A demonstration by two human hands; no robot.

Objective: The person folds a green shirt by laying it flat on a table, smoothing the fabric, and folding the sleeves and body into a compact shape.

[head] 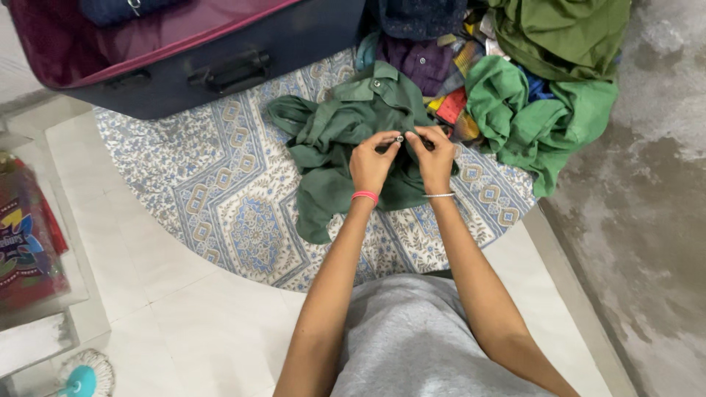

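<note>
- The left hand (373, 163) pinches the front of a dark green shirt (346, 147), its fingertips closed on the cloth right by a small pale button (399, 138).
- The right hand (435, 158) grips the same shirt from the other side, fingertips nearly meeting those of the left hand at the button; whether the button is already through its hole cannot be told at this size.
- The shirt lies crumpled on a round rug (235, 206) patterned in blue and cream, collar toward 12 o'clock and a loose part trailing toward 7 o'clock.
- A pink band (365, 195) circles the left wrist and a thin silver bangle (439, 195) the right.
- At 10 o'clock from the hands an open dark suitcase (220, 70) with a maroon lining rests partly on the rug.
- From 12 to 2 o'clock sits a heap of clothes (471, 66): a purple shirt, bright green cloth (537, 117), an olive garment (566, 29).
- At 9 o'clock, well apart, a colourful packet (26, 235) stands by the frame edge.
- The person's grey top (412, 338) fills the view at 6 o'clock over pale floor tiles (184, 323).
</note>
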